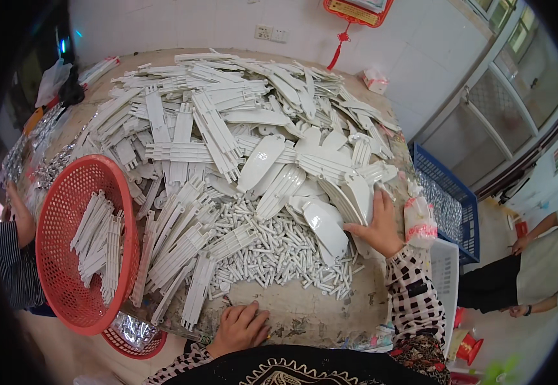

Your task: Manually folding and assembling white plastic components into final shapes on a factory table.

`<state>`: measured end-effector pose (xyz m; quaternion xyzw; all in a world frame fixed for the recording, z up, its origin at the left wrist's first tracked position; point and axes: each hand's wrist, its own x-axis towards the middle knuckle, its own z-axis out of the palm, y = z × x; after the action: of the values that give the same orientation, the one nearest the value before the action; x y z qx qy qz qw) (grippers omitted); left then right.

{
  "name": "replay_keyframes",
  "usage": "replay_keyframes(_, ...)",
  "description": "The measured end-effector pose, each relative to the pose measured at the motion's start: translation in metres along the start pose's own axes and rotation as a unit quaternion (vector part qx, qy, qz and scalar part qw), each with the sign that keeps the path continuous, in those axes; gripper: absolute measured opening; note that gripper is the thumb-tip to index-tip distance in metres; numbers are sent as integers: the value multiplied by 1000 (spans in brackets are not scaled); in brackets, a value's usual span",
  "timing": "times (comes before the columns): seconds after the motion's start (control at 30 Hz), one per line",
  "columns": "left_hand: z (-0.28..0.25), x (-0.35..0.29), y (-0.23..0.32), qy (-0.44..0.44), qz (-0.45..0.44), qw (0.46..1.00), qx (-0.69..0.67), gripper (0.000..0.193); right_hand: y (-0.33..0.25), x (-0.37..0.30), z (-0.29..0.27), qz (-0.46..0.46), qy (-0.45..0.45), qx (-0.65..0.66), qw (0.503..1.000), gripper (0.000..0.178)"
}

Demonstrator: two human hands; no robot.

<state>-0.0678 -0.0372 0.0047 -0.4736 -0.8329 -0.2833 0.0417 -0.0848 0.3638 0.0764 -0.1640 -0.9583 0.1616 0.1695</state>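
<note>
My right hand [383, 224] reaches into the right side of a big heap of white plastic parts. Its thumb and fingers are spread around the edge of some curved white plastic panels [348, 204], gripping them. Near the front edge of the table, my left hand [239, 327] rests on the worn tabletop [298, 308] with its fingers loosely bent and slightly apart; nothing shows clearly in it. Between my hands and the heap lies a spread of small white plastic pegs [272, 253]. Long ribbed white strips [195, 292] lie to the left of the pegs.
A red basket [48, 250] with white strips tilts at the left, another red basket [157, 346] below it. A blue crate [468, 221] and a white crate [444, 263] stand at the right. One person's hand [21, 215] shows at left; another person [542, 263] stands right.
</note>
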Motion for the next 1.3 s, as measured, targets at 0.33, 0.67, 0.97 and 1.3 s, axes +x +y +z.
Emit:
replay_keyframes(0.33,4,1,-3,-7,-3,1000,28,39,-14,27,-12,-102,-37,-93,990,78)
replay_keyframes(0.67,5,3,-6,-14,-14,1000,-13,44,48,236,0,69,-7,249,966,42)
replay_keyframes(0.97,8,7,-12,-16,-11,1000,9,37,92,357,110,201,-100,54,973,85)
replay_keyframes(1.3,9,2,-15,-15,-13,1000,23,35,50,331,115,246,-175,202,932,56)
